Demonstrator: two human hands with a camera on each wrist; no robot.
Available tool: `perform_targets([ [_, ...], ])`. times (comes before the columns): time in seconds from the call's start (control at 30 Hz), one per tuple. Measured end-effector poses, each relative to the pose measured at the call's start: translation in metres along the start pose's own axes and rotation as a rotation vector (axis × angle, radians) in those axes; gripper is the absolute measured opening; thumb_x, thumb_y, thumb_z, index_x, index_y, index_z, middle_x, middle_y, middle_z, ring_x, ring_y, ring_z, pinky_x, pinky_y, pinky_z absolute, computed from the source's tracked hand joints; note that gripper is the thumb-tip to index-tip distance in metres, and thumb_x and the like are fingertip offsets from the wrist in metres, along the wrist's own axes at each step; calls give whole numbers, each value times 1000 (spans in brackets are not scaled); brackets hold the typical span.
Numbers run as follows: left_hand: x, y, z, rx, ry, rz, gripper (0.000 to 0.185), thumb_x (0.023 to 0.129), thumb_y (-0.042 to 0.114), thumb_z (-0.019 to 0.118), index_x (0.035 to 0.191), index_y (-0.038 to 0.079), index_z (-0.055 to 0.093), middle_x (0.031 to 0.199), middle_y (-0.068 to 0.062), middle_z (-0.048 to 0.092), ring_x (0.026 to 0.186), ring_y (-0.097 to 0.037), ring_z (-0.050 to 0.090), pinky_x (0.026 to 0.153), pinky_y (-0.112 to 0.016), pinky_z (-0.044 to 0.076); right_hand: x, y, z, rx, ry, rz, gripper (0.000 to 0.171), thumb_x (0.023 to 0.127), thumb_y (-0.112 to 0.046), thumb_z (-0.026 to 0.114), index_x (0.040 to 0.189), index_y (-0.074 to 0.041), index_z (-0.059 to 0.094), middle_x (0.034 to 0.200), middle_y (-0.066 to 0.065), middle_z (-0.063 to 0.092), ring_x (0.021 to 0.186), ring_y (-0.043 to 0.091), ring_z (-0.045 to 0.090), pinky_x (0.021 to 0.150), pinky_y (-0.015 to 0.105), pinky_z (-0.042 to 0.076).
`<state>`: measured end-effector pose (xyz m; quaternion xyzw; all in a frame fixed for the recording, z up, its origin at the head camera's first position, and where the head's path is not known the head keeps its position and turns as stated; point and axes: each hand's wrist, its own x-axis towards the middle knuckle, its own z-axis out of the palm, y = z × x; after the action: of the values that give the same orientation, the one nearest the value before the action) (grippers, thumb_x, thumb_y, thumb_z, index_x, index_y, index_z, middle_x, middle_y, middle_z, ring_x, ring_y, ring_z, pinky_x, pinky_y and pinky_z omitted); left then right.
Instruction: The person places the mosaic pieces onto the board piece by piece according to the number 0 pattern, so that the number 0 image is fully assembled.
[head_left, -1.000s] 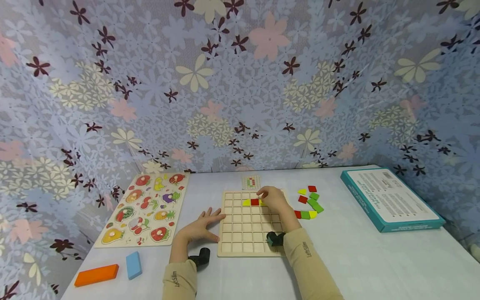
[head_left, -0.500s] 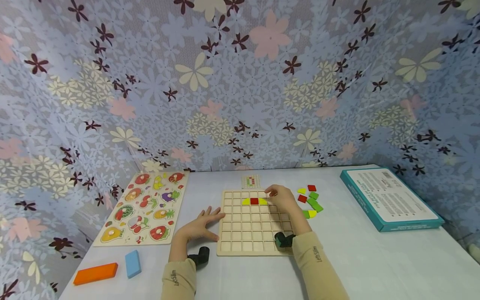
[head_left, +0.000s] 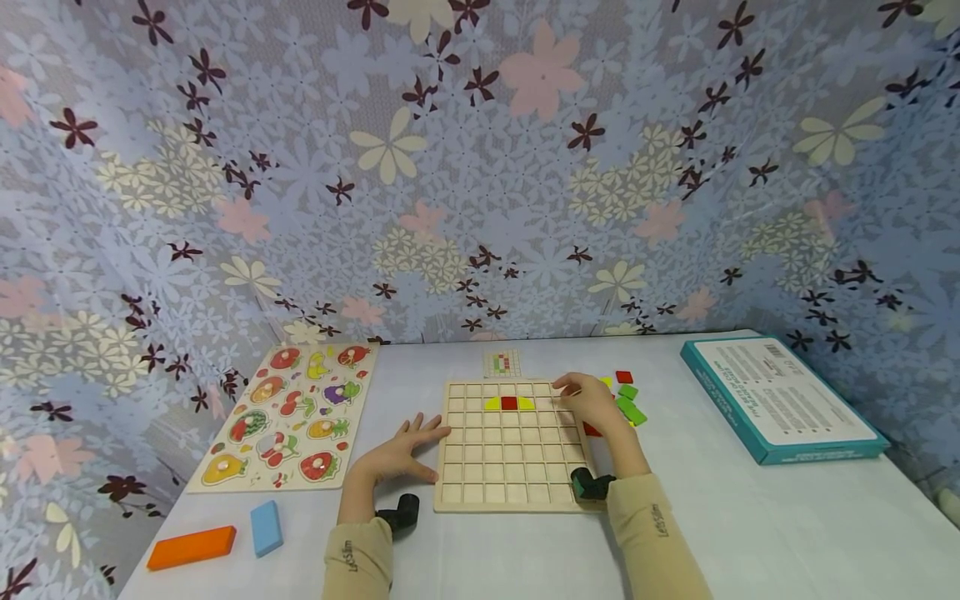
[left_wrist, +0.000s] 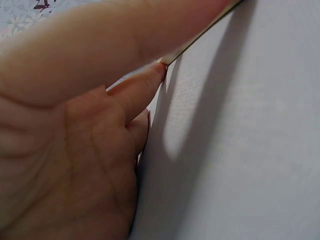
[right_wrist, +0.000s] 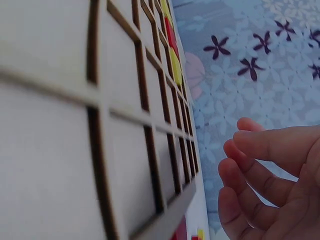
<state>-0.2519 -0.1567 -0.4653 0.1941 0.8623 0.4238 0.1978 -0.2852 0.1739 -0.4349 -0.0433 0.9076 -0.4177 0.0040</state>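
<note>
A wooden grid board (head_left: 487, 454) lies flat on the table. In its second row from the back, a red square tile (head_left: 509, 403) sits between two yellow tiles (head_left: 527, 404), whose outer edges slope or curve. My left hand (head_left: 393, 454) rests at the board's left edge, fingers spread, thumb and fingertips touching it. Over the board's back right corner hovers my right hand (head_left: 597, 404). In the right wrist view, the fingers of the right hand (right_wrist: 270, 180) are loosely bent with nothing visible between them. A small pattern card (head_left: 502, 363) lies behind the board.
Loose green tiles (head_left: 632, 410), red and yellow ones lie right of the board, partly hidden by the right hand. A teal box (head_left: 783, 400) is farther right. At left are a fruit puzzle (head_left: 288, 417), an orange block (head_left: 192, 547) and a blue block (head_left: 266, 528).
My right hand has moved right, away from the right yellow tile, towards the loose tiles, uncovering that yellow tile on the board. The left hand has stayed at the board's edge.
</note>
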Motion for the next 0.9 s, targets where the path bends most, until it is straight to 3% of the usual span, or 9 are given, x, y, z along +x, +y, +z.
perform_targets([
  [0.2, 1, 0, 0, -5, 6, -7, 81, 68, 14, 79, 139, 13, 43, 153, -8, 17, 140, -34, -10, 110, -57, -6, -1, 13, -9, 53, -4, 43, 25, 86, -2, 57, 111, 2, 61, 96, 16, 59, 79, 23, 55, 63, 30, 49],
  [0.47, 0, 0, 1, -20, 11, -10, 81, 67, 14, 80, 139, 13, 43, 153, -8, 17, 140, -35, -11, 109, -59, -6, -5, 26, -18, 105, -50, 55, 24, 86, -1, 56, 109, 5, 59, 92, 15, 57, 81, 22, 53, 69, 30, 51],
  [0.9, -1, 0, 2, -13, 21, -8, 82, 66, 14, 80, 140, 13, 42, 153, -8, 17, 140, -36, -10, 108, -60, -6, -9, 47, -29, 90, -165, -11, 22, 81, 1, 62, 103, 4, 62, 94, 11, 63, 89, 22, 58, 72, 30, 51],
])
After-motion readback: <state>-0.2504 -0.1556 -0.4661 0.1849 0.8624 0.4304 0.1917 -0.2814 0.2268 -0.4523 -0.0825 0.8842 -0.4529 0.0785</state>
